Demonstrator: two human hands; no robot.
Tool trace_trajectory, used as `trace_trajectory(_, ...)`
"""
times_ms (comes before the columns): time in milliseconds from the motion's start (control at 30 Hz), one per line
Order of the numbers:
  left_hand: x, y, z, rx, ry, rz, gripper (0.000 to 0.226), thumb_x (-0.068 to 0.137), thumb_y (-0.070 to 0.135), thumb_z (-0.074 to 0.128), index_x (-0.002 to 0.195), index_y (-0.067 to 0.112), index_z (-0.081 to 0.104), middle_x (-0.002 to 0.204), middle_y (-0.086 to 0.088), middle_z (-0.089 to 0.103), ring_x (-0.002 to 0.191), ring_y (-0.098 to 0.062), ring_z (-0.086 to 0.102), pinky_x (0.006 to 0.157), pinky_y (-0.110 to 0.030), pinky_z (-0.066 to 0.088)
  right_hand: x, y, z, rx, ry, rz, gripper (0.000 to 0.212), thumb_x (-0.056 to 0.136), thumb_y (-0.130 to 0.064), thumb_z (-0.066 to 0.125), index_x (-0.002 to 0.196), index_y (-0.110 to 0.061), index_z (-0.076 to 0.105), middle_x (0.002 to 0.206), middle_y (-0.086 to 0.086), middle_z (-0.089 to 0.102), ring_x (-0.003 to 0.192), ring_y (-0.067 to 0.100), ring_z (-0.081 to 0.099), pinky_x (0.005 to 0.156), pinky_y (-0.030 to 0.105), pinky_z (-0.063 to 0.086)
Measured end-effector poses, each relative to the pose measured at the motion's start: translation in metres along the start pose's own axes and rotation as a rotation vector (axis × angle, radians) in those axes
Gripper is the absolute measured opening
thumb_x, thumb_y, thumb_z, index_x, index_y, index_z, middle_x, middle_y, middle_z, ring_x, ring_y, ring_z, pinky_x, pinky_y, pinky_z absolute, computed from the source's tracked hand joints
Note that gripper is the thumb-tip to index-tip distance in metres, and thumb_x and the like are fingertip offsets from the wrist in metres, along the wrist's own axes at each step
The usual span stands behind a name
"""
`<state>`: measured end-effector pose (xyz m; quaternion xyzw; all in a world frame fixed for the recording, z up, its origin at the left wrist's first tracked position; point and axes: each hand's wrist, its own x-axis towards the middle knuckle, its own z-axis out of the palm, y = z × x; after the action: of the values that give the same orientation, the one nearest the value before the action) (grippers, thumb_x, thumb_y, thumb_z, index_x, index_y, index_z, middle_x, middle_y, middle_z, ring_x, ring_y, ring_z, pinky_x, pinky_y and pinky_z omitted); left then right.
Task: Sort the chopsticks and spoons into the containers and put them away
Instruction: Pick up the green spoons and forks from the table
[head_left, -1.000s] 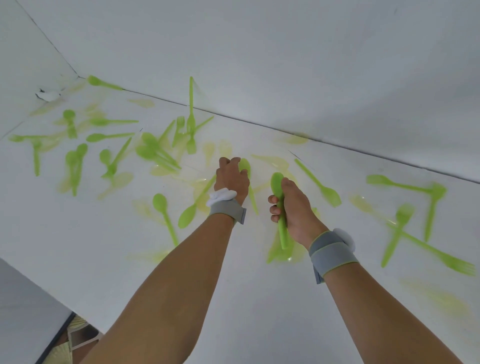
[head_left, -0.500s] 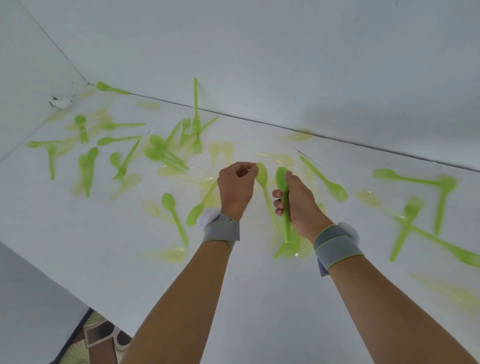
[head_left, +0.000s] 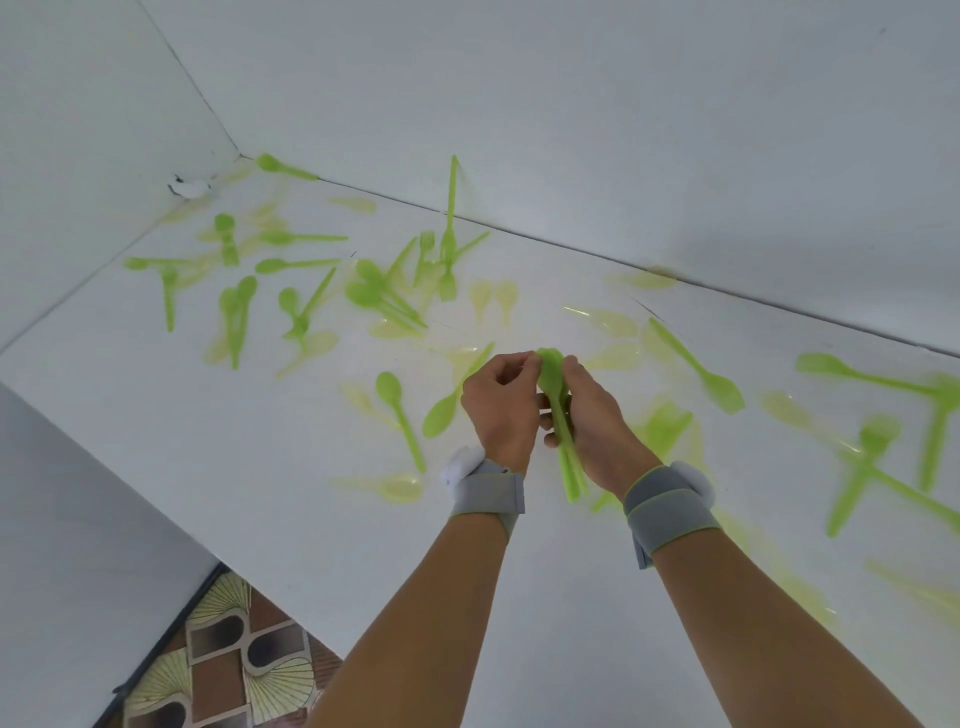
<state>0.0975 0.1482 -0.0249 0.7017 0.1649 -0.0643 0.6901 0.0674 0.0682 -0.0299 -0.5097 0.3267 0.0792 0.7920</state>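
Both hands meet above the middle of a white table (head_left: 260, 467). My right hand (head_left: 597, 421) grips a small bunch of green plastic spoons (head_left: 563, 447), bowls up and handles pointing down toward me. My left hand (head_left: 501, 405) pinches the top of that bunch at the bowls. Several more green spoons lie scattered on the table, one (head_left: 400, 415) just left of my hands. Green forks (head_left: 447, 260) lie at the back and more forks (head_left: 862, 467) at the right. No container is in view.
Pale yellow translucent spoons (head_left: 389, 486) lie among the green ones. White walls (head_left: 623, 130) close the table at the back and left. The table's near-left edge drops to a patterned floor (head_left: 223, 665).
My left hand has lifted a green spoon off the table and brought it against the spoon in my right hand. Both hands have come together.
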Motion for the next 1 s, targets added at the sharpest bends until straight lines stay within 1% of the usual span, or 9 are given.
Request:
trace_trajectory(100, 0.008, -0.005, -0.01, 0.001, 0.01, -0.011, 0.008, 0.089, 0.02, 0.074, 0.089, 0.013, 0.077, 0.085, -0.007, 0.074, 0.057, -0.022, 0.066, 0.045, -0.031, 0.052, -0.001, 0.002, 0.014, 0.026, -0.036, 0.006, 0.049, 0.109, -0.047, 0.036, 0.125, -0.009, 0.063, 0.089, 0.013, 0.07, 0.07, 0.027, 0.061, 0.061, 0.034, 0.048)
trace_trajectory(167, 0.014, -0.008, -0.018, 0.06, 0.015, 0.006, 0.007, 0.084, 0.028, 0.075, 0.084, 0.021, 0.077, 0.079, 0.003, 0.073, 0.065, -0.026, 0.071, 0.054, -0.046, 0.06, -0.002, 0.005, 0.022, 0.021, -0.055, -0.02, 0.045, 0.11, -0.044, 0.034, 0.127, -0.012, 0.061, 0.106, 0.019, 0.073, 0.081, 0.032, 0.069, 0.073, 0.042, 0.054)
trace_trajectory(233, 0.018, -0.006, -0.024, 0.095, 0.009, 0.023, 0.009, 0.08, 0.033, 0.075, 0.079, 0.024, 0.076, 0.074, 0.006, 0.073, 0.071, -0.029, 0.072, 0.062, -0.054, 0.061, -0.004, 0.005, 0.029, 0.014, -0.072, -0.04, 0.04, 0.111, -0.04, 0.033, 0.125, -0.012, 0.059, 0.111, 0.019, 0.073, 0.081, 0.031, 0.071, 0.07, 0.04, 0.058)
trace_trajectory(400, 0.03, 0.002, -0.051, 0.228, 0.034, 0.145, 0.015, 0.091, 0.029, 0.071, 0.089, 0.014, 0.072, 0.081, 0.003, 0.07, 0.064, -0.005, 0.062, 0.062, -0.025, 0.051, -0.001, 0.007, 0.045, 0.007, -0.033, -0.045, 0.03, 0.111, -0.037, 0.035, 0.118, -0.014, 0.051, 0.083, 0.011, 0.055, 0.056, 0.02, 0.046, 0.057, 0.034, 0.044)
trace_trajectory(467, 0.045, -0.004, -0.071, 0.454, 0.051, 0.223, 0.014, 0.091, 0.03, 0.068, 0.099, 0.018, 0.07, 0.094, 0.002, 0.067, 0.086, -0.012, 0.063, 0.079, -0.034, 0.05, 0.001, 0.007, 0.047, 0.006, 0.01, -0.048, 0.025, 0.111, -0.037, 0.034, 0.114, -0.017, 0.049, 0.077, 0.004, 0.048, 0.051, 0.015, 0.039, 0.052, 0.03, 0.038)
trace_trajectory(567, 0.063, -0.016, -0.098, 0.916, -0.07, 0.164, 0.037, 0.084, 0.028, 0.068, 0.12, 0.02, 0.062, 0.118, -0.004, 0.056, 0.114, -0.027, 0.05, 0.097, -0.039, 0.039, 0.001, 0.009, 0.047, -0.006, 0.041, -0.04, 0.024, 0.111, -0.037, 0.033, 0.113, -0.02, 0.049, 0.076, 0.003, 0.046, 0.051, 0.015, 0.037, 0.051, 0.028, 0.033)
trace_trajectory(667, 0.069, -0.024, -0.114, 1.11, -0.155, 0.177, 0.047, 0.079, 0.036, 0.073, 0.121, 0.021, 0.059, 0.123, -0.005, 0.049, 0.118, -0.029, 0.045, 0.096, -0.038, 0.032, 0.002, 0.014, 0.053, -0.036, 0.066, -0.017, 0.024, 0.111, -0.037, 0.033, 0.115, -0.02, 0.049, 0.075, 0.003, 0.047, 0.05, 0.014, 0.037, 0.05, 0.027, 0.032)
trace_trajectory(867, 0.074, -0.019, -0.118, 1.128, -0.174, 0.323, 0.032, 0.09, 0.032, 0.063, 0.118, 0.018, 0.066, 0.116, -0.006, 0.062, 0.11, -0.029, 0.056, 0.095, -0.039, 0.037, 0.006, 0.02, 0.064, -0.054, 0.081, -0.02, 0.023, 0.111, -0.036, 0.033, 0.112, -0.021, 0.049, 0.076, 0.004, 0.048, 0.051, 0.015, 0.038, 0.049, 0.027, 0.033)
trace_trajectory(1000, 0.082, -0.004, -0.119, 0.953, -0.112, 0.378, 0.027, 0.097, 0.026, 0.055, 0.114, 0.012, 0.069, 0.109, -0.011, 0.062, 0.098, -0.032, 0.06, 0.075, -0.036, 0.046, 0.011, 0.015, 0.067, -0.037, 0.111, -0.057, 0.023, 0.111, -0.036, 0.032, 0.111, -0.021, 0.049, 0.077, 0.004, 0.048, 0.052, 0.015, 0.038, 0.05, 0.027, 0.034)
